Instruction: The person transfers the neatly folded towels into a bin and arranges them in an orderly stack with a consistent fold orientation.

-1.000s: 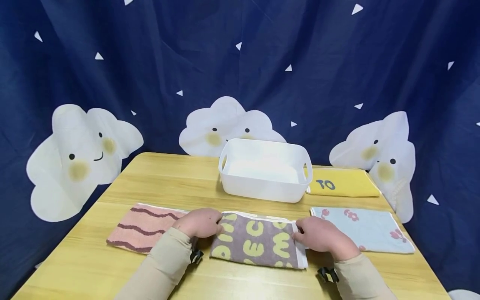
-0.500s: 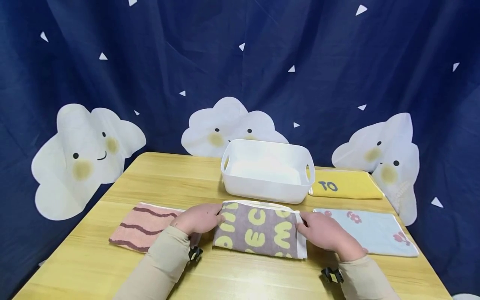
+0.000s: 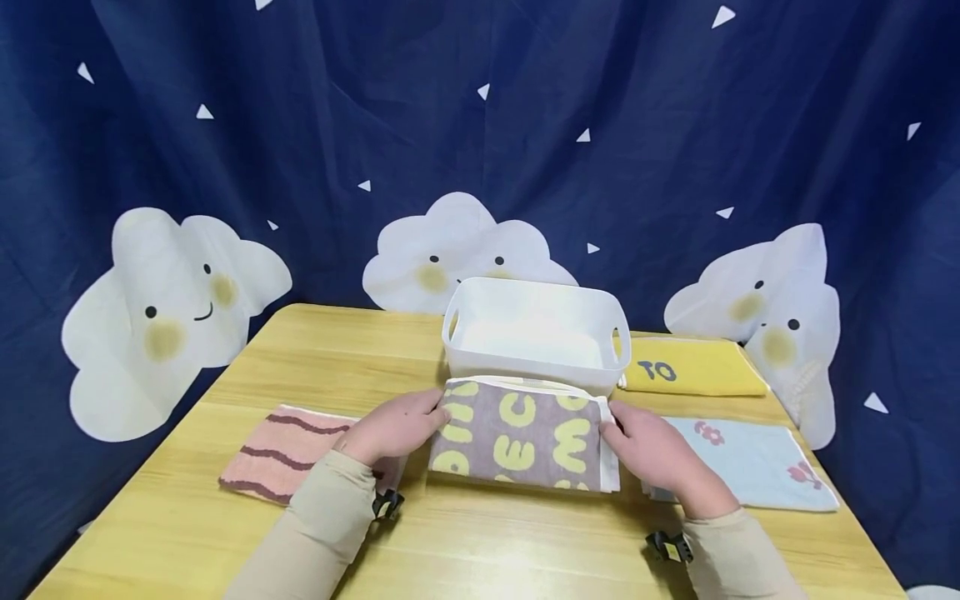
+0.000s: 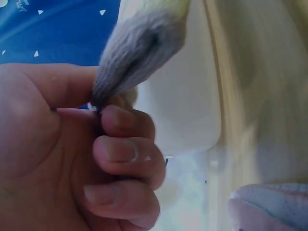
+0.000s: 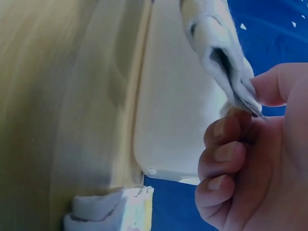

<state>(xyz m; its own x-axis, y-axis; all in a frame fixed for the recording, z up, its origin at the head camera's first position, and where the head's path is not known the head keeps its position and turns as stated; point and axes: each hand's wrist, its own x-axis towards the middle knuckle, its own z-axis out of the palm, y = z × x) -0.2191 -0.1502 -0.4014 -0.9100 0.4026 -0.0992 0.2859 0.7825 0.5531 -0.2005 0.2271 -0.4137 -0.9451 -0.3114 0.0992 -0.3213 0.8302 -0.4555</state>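
Note:
A folded purple-grey towel (image 3: 517, 433) with yellow letters hangs between both hands in front of the white basket (image 3: 536, 360). My left hand (image 3: 397, 425) pinches its upper left corner; in the left wrist view the thumb and curled fingers (image 4: 122, 151) close on the folded edge. At the other end my right hand (image 3: 660, 450) grips the upper right corner, and the right wrist view shows the towel's layers (image 5: 226, 67) pinched under the thumb. The towel's upper edge overlaps the basket's lower front wall in the head view.
On the left lies a folded pink towel (image 3: 281, 450) with wavy brown stripes, partly behind the left arm. To the right are a light blue flowered towel (image 3: 757, 467) and a yellow towel (image 3: 705, 367) beside the basket. A navy curtain (image 3: 480, 150) with clouds hangs behind the wooden table (image 3: 480, 558).
Both hands have raised the purple-grey towel from the table and carried it toward the basket, its upper edge now in front of the basket wall. The other towels and the basket have stayed put.

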